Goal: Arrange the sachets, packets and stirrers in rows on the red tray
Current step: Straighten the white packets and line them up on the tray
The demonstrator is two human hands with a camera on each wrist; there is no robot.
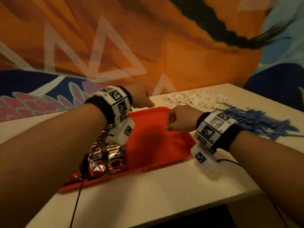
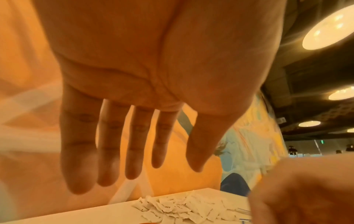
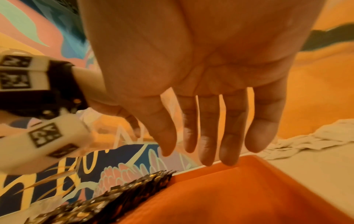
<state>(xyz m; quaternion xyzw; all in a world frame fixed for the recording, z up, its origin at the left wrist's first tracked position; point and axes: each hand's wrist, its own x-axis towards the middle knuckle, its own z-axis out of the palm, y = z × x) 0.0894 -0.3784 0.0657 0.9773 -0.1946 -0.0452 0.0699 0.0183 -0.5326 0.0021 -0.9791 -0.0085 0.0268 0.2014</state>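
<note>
The red tray (image 1: 153,145) lies on the white table. A row of dark red and black packets (image 1: 105,158) overlaps along its left side; in the right wrist view they show as packets (image 3: 114,197) on the tray (image 3: 249,197). My left hand (image 1: 143,99) hovers over the tray's far left corner, with fingers (image 2: 134,151) straight and holding nothing. My right hand (image 1: 179,119) hangs over the tray's far right part, its fingers (image 3: 206,144) straight too and also holding nothing. White sachets (image 1: 194,98) are heaped behind the tray. Blue stirrers (image 1: 259,122) are piled to its right.
The table (image 1: 164,186) stands against a painted orange and blue wall (image 1: 148,46). Its front edge runs near the bottom of the head view. A thin black cable (image 1: 77,203) hangs from my left wrist across the tray's near left corner.
</note>
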